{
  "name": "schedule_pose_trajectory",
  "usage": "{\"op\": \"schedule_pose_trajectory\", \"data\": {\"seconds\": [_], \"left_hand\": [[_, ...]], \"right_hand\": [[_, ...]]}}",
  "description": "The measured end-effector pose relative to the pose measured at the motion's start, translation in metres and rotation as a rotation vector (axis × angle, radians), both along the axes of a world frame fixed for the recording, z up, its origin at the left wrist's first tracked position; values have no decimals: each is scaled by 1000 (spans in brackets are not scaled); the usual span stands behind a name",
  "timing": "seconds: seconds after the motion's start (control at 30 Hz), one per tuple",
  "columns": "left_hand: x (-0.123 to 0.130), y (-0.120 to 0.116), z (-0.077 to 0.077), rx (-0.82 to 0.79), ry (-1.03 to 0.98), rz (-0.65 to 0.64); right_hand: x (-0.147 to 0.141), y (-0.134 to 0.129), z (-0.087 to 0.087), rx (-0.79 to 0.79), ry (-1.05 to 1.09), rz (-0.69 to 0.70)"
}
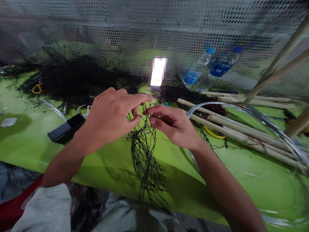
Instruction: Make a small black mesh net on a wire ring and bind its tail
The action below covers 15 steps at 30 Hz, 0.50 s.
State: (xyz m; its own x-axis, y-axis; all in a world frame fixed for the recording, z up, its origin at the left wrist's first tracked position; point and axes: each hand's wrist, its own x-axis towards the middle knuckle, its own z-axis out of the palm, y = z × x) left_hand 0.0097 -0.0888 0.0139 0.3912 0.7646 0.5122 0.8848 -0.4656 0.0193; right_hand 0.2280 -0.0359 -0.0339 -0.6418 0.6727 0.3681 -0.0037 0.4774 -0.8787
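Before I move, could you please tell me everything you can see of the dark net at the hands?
The net looks like thin, dark, flexible cord in open mesh. The fingers of the left hand and right hand are at its upper end. Below, it is gathered into a loose, uneven bundle, fraying out towards the near edge of the green table. How firmly it is held is unclear.

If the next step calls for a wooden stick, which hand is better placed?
Probably right: the right hand is nearer the wooden sticks, while the left hand is across the black netting from them.
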Motion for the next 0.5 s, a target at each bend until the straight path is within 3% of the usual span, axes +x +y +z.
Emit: {"op": "schedule_pose_trajectory", "data": {"seconds": [0.17, 0.5], "left_hand": [[-5, 1, 3, -6, 76, -91], [-10, 3, 8, 16, 110, -201]], "right_hand": [[3, 2, 2, 95, -47, -13], [2, 0, 3, 42, 2, -29]]}}
